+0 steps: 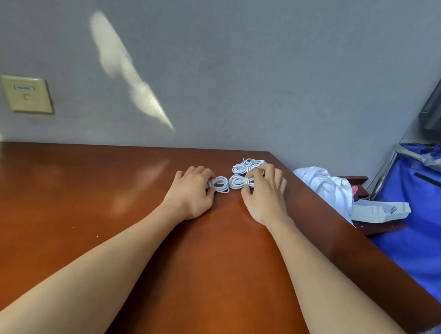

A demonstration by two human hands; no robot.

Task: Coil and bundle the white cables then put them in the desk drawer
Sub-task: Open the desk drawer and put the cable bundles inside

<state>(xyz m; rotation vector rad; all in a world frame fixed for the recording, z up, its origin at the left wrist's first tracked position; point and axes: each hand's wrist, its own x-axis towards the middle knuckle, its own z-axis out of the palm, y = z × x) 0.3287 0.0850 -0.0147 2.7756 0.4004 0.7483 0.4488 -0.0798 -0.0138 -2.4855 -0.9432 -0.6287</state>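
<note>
Three coiled white cable bundles lie near the far right corner of the brown desk [108,211]. My left hand [191,191] curls its fingers round the left end of the small left bundle [221,184]. My right hand [263,192] pinches the right end of the middle bundle [237,181] between thumb and fingers. The third bundle [245,165] lies just behind, partly hidden by my right fingers. No drawer is in view.
A grey wall with a beige socket plate [26,94] stands behind the desk. Right of the desk edge sit white cloth [324,183], a pale box with a spiral notebook [382,207] and a blue-lined cart [423,205].
</note>
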